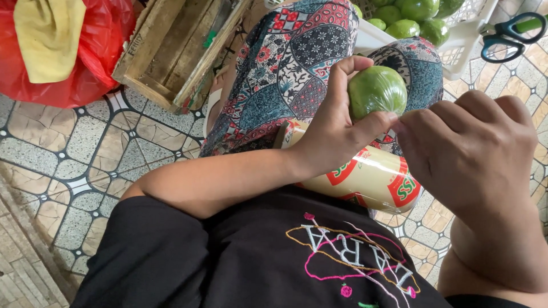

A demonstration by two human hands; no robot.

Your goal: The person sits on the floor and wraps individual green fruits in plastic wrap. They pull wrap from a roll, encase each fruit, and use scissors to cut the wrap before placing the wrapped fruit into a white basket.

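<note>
One green fruit [377,91], shiny under clear film, sits just right of centre, gripped by two hands, one left hand [334,128] and one right hand [471,142]; about seven more green fruits [403,28] show at one o'clock in one white basket [459,45], its edge cutting off any others; one pair of scissors [508,37] lies at two o'clock; one cream-and-red roll [365,177] rests near centre; one wooden crate [171,51] at eleven o'clock; one red bag [97,54] and one yellow cloth [48,37] at ten o'clock.
</note>
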